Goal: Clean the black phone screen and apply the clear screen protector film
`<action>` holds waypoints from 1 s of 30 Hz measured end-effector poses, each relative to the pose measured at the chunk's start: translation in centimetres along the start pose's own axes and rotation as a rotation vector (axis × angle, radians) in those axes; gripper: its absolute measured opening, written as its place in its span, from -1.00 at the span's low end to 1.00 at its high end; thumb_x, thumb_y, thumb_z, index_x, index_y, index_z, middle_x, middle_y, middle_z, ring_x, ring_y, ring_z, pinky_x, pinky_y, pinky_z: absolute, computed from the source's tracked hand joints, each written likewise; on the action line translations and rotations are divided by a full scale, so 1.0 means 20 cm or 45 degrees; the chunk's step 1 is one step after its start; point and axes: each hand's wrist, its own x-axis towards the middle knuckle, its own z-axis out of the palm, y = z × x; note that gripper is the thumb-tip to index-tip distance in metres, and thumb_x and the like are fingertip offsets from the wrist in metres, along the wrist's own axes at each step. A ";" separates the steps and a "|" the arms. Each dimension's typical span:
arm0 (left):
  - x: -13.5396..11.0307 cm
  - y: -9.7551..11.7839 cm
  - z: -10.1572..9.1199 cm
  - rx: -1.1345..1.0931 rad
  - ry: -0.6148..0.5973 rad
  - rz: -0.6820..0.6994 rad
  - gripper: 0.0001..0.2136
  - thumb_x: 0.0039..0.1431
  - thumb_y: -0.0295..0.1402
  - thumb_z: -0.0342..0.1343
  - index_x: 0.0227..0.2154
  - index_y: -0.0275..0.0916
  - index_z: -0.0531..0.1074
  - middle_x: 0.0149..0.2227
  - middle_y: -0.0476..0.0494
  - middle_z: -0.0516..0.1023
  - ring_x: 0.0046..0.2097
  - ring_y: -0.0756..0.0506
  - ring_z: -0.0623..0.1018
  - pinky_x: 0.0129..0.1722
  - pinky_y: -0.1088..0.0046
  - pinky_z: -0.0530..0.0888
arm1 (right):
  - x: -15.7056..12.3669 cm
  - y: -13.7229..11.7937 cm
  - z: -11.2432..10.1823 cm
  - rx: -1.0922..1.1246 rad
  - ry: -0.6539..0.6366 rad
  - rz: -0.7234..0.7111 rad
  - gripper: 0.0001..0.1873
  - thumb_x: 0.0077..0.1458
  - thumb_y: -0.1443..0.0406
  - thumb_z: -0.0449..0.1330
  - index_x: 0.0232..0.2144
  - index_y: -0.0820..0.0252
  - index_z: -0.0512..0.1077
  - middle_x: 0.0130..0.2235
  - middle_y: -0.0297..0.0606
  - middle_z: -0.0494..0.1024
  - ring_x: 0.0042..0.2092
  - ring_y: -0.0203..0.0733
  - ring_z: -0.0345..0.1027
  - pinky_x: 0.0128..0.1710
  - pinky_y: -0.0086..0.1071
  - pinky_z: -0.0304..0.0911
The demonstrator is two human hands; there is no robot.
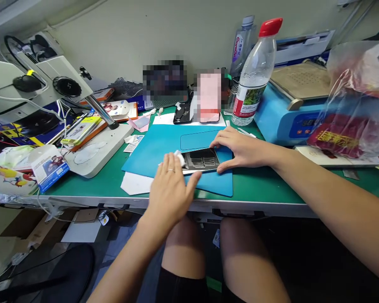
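A phone (202, 160) with a dark, glossy face lies flat on a blue mat (145, 147). At its right end my right hand (236, 147) is closed, thumb at the near edge and fingers at the far edge. My left hand (172, 181) lies palm down at the phone's left end, fingers together and pressing a crumpled white tissue (179, 159). The fingers hide part of the tissue and that end of the phone. Just behind the phone, a clear phone-sized sheet (197, 140) with a thin dark outline rests on the mat.
A microscope stand (97, 149) and small boxes fill the left side. Behind the mat are phones (182, 112). A red-capped bottle (252, 80), a blue heating machine (278, 113) and a plastic bag (350, 122) stand at right. The desk's front edge (255, 206) runs above my knees.
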 end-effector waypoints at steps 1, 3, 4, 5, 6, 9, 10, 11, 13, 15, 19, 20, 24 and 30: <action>-0.02 -0.05 0.00 0.010 0.009 -0.007 -0.22 0.53 0.04 -0.31 0.43 -0.65 0.08 0.46 -0.61 0.11 0.51 -0.42 0.09 0.43 -0.09 0.22 | 0.00 0.00 0.00 0.003 0.003 0.004 -0.25 0.03 -0.25 0.33 0.01 0.22 0.53 -0.07 -0.03 0.53 0.02 0.16 0.28 -0.01 -0.05 0.24; -0.07 -0.10 0.01 0.014 0.047 0.004 -0.25 0.53 0.03 -0.34 0.43 -0.59 0.09 0.47 -0.57 0.12 0.51 -0.40 0.09 0.43 -0.12 0.23 | 0.00 -0.01 -0.01 0.008 0.009 0.008 -0.24 0.03 -0.25 0.33 0.01 0.21 0.53 -0.07 -0.02 0.53 0.02 0.16 0.28 -0.02 -0.06 0.25; -0.09 -0.11 0.02 0.013 0.056 0.013 -0.25 0.53 0.03 -0.35 0.43 -0.57 0.10 0.47 -0.56 0.11 0.51 -0.39 0.08 0.43 -0.12 0.23 | 0.00 -0.02 -0.01 0.007 0.011 0.007 -0.24 0.04 -0.25 0.32 0.01 0.22 0.53 -0.07 -0.02 0.53 0.02 0.16 0.28 -0.02 -0.06 0.25; -0.10 -0.10 0.02 0.009 0.052 0.030 -0.25 0.53 0.03 -0.36 0.44 -0.57 0.10 0.48 -0.55 0.09 0.52 -0.38 0.06 0.43 -0.12 0.22 | 0.00 -0.02 -0.01 0.003 0.012 0.004 -0.24 0.06 -0.25 0.30 0.01 0.23 0.53 -0.07 -0.01 0.53 0.03 0.16 0.28 -0.01 -0.05 0.24; -0.10 -0.08 0.02 0.000 0.035 0.055 -0.24 0.53 0.04 -0.38 0.44 -0.58 0.09 0.48 -0.54 0.07 0.52 -0.37 0.05 0.44 -0.11 0.21 | 0.00 -0.03 -0.01 -0.002 0.012 -0.001 -0.25 0.08 -0.25 0.29 0.00 0.25 0.53 -0.07 0.00 0.53 0.04 0.17 0.27 0.00 -0.04 0.24; -0.03 0.03 0.01 -0.055 -0.046 0.183 -0.21 0.52 0.07 -0.37 0.45 -0.60 0.05 0.50 -0.55 0.01 0.53 -0.35 0.01 0.46 -0.05 0.17 | 0.00 -0.02 0.00 -0.007 0.006 -0.015 -0.27 0.10 -0.25 0.26 -0.03 0.26 0.52 -0.09 0.00 0.53 0.02 0.17 0.28 0.03 -0.01 0.21; 0.01 0.08 0.01 -0.078 -0.062 0.233 -0.21 0.52 0.07 -0.35 0.45 -0.60 0.05 0.50 -0.55 0.01 0.53 -0.34 0.01 0.47 -0.03 0.16 | 0.00 -0.02 0.00 -0.003 0.004 -0.016 -0.28 0.10 -0.24 0.26 -0.04 0.25 0.52 -0.10 -0.01 0.52 0.01 0.16 0.28 0.02 -0.02 0.21; 0.05 0.12 0.01 -0.104 -0.073 0.275 -0.22 0.52 0.07 -0.35 0.44 -0.60 0.07 0.49 -0.55 0.03 0.53 -0.34 0.00 0.47 -0.01 0.15 | 0.00 -0.01 0.00 0.004 0.001 -0.014 -0.29 0.10 -0.24 0.26 -0.05 0.25 0.52 -0.11 -0.01 0.52 -0.01 0.16 0.28 0.00 -0.02 0.21; 0.12 0.18 0.00 -0.147 -0.089 0.322 -0.21 0.52 0.08 -0.34 0.44 -0.61 0.07 0.49 -0.56 0.03 0.54 -0.34 0.00 0.48 0.00 0.13 | 0.00 -0.01 0.01 0.027 -0.005 -0.007 -0.31 0.11 -0.23 0.26 -0.05 0.24 0.52 -0.13 -0.02 0.51 -0.03 0.14 0.28 -0.03 -0.05 0.21; 0.14 0.20 0.00 -0.138 -0.074 0.298 -0.19 0.51 0.10 -0.33 0.44 -0.62 0.08 0.49 -0.57 0.05 0.53 -0.35 0.02 0.48 0.00 0.12 | 0.00 -0.01 0.01 0.046 -0.008 0.005 -0.30 0.10 -0.24 0.27 -0.05 0.24 0.52 -0.14 -0.03 0.51 -0.05 0.13 0.28 -0.04 -0.06 0.21; 0.08 0.06 0.01 -0.032 -0.027 0.164 -0.18 0.50 0.09 -0.27 0.44 -0.64 0.05 0.48 -0.58 0.06 0.52 -0.38 0.04 0.47 -0.02 0.14 | -0.01 -0.02 0.00 0.051 -0.018 0.027 -0.22 0.04 -0.27 0.31 -0.01 0.25 0.51 -0.10 -0.02 0.52 -0.02 0.14 0.29 -0.01 -0.06 0.21; 0.06 0.00 0.01 -0.016 -0.027 0.143 -0.20 0.51 0.07 -0.25 0.45 -0.63 0.04 0.48 -0.57 0.06 0.52 -0.39 0.05 0.47 -0.03 0.15 | -0.01 -0.03 0.00 0.048 -0.025 0.025 -0.21 0.03 -0.27 0.31 0.02 0.24 0.51 -0.08 -0.02 0.52 0.00 0.15 0.29 0.01 -0.05 0.21; 0.00 -0.25 -0.01 -0.151 0.017 0.117 -0.41 0.51 -0.06 -0.14 0.41 -0.32 0.25 0.47 -0.30 0.21 0.50 -0.33 0.18 0.41 -0.04 0.29 | 0.00 -0.05 0.00 0.048 -0.044 0.019 -0.20 0.04 -0.26 0.32 0.08 0.19 0.50 -0.05 -0.03 0.51 0.04 0.18 0.28 0.02 -0.04 0.22; 0.10 -0.41 -0.08 -0.400 0.246 0.068 -0.75 0.38 -0.25 0.06 -0.18 -0.11 0.66 -0.06 -0.07 0.74 0.01 -0.20 0.69 0.06 0.26 0.58 | 0.01 -0.05 0.00 0.128 -0.053 0.123 -0.19 -0.07 -0.28 0.38 0.03 0.12 0.48 -0.07 -0.09 0.48 0.00 0.14 0.28 -0.06 -0.10 0.26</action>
